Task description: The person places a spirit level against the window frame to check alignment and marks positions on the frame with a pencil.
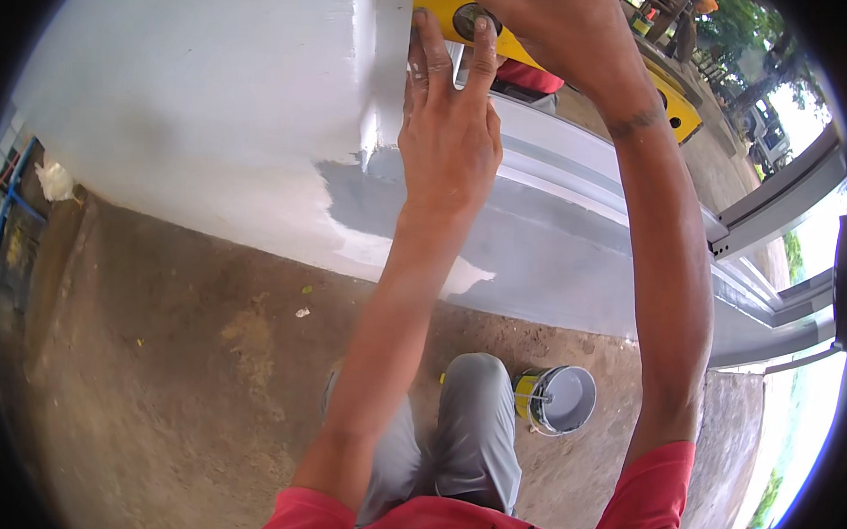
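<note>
A yellow spirit level (520,46) with dark round inserts lies against the wall and window frame at the top of the view. My left hand (451,140) reaches up with its fingers stretched and spread, the fingertips pressed on the level's face. White smears mark those fingers. Higher up, my right hand (580,41) lies over the level and partly covers it. Its fingers run past the upper edge, so I cannot make out whether they grip anything. The wall (233,118) behind is pale, with a darker grey painted patch (555,241) under the window frame (567,167).
A paint bucket (523,399) with grey contents stands on the brown floor (206,350), right of my knees. Silver sliding window tracks (771,207) jut out at the right. Pale crumpled material (55,179) and blue pipes (14,190) are at the far left.
</note>
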`<state>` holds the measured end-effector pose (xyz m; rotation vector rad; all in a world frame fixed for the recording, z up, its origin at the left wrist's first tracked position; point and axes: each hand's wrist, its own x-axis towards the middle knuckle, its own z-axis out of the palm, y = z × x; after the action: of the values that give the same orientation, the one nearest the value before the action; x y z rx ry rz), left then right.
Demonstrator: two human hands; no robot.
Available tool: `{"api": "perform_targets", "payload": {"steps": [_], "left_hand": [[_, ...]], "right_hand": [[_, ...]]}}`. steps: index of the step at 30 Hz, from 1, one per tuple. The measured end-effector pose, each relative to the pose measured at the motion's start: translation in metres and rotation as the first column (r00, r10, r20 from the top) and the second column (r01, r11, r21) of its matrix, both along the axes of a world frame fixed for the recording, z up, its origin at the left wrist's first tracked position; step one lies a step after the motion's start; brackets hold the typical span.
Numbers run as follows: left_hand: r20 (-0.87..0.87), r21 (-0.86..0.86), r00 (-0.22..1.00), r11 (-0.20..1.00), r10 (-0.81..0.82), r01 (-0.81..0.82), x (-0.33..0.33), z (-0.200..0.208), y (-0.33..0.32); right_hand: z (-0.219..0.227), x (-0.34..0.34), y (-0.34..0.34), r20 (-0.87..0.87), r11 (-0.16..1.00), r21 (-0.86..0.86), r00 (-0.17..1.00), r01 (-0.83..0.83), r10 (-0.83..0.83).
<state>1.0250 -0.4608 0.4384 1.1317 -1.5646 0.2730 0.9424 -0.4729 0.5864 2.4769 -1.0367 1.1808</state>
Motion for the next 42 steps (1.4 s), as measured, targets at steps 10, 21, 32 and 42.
{"api": "perform_targets", "payload": {"steps": [10, 21, 32, 42], "left_hand": [[-0.02, -0.016, 1.0, 1.0, -0.024, 0.024, 0.001, -0.005, -0.003], [-0.035, -0.022, 0.999, 1.0, 0.011, -0.012, 0.002, -0.001, 0.0], [0.043, -0.028, 0.998, 0.998, 0.054, -0.052, 0.005, -0.002, -0.002], [0.09, 0.005, 0.995, 0.999, 0.036, -0.037, 0.007, -0.003, 0.001]], "right_hand": [[-0.003, 0.022, 0.02, -0.027, 0.991, 0.044, 0.992, 0.126, -0.125], [0.006, 0.003, 0.027, -0.038, 0.998, -0.038, 0.998, 0.045, -0.047], [0.009, -0.01, 0.035, -0.211, 0.921, 0.087, 0.91, 0.381, -0.357], [-0.066, -0.119, 0.055, 0.045, 0.854, -0.22, 0.88, 0.471, -0.473]]}}
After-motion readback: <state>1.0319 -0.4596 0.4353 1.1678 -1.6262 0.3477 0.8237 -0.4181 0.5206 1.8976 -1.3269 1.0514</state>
